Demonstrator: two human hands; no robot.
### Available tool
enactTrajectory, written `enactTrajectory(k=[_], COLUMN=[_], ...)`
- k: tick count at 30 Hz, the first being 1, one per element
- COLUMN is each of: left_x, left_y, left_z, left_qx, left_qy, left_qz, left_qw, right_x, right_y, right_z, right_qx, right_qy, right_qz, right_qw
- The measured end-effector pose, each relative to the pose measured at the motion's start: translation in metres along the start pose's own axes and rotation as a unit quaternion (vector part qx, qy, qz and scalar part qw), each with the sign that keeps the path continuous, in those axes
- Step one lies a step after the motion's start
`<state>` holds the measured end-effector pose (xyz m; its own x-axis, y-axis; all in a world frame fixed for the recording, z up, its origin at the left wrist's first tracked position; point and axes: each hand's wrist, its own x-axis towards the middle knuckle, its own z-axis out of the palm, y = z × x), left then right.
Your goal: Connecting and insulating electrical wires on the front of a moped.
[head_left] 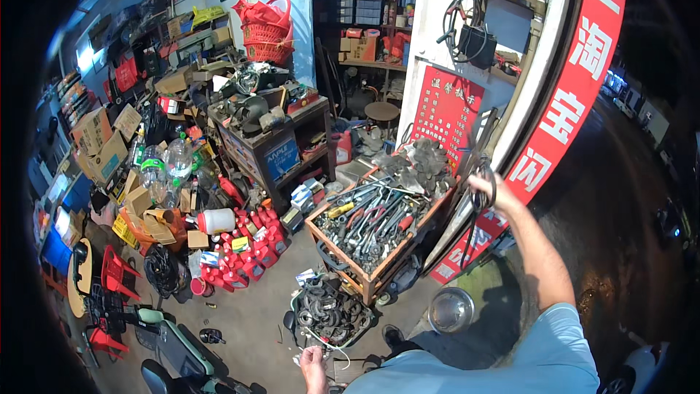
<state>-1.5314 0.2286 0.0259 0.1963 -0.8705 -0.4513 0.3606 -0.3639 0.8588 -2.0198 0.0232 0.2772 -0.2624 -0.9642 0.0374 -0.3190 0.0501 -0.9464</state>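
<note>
Pale-blue shirt (467,378) lies nearest. From where I stand, the right hand (487,185) is closed around a black looped cord (477,206), beside the red panel (538,168) and right of the wooden tool bench (341,260). Keep the loops gathered, clear of edges. Left hand (313,367): near the dark parts (332,312); grip cannot be determined.

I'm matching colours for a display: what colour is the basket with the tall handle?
The basket is red, best seen in the head view.
</note>
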Motion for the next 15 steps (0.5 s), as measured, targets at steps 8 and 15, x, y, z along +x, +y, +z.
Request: enactTrajectory(k=[8,15], left_x=[0.009,0.007], left_y=[-0.002,0.005], left_z=[0.020,0.057], left_qx=[0.113,0.076], left_qy=[0.017,0.048], left_qz=[0.054,0.063], left_qw=[0.992,0.994], right_x=[0.122,0.195], right_y=[-0.079,-0.136], right_z=[-0.101,-0.138], right_qx=[-0.109,0.014], right_qy=[0.183,0.122], right_qz=[-0.076,-0.130], right_qw=[0.974,0.984])
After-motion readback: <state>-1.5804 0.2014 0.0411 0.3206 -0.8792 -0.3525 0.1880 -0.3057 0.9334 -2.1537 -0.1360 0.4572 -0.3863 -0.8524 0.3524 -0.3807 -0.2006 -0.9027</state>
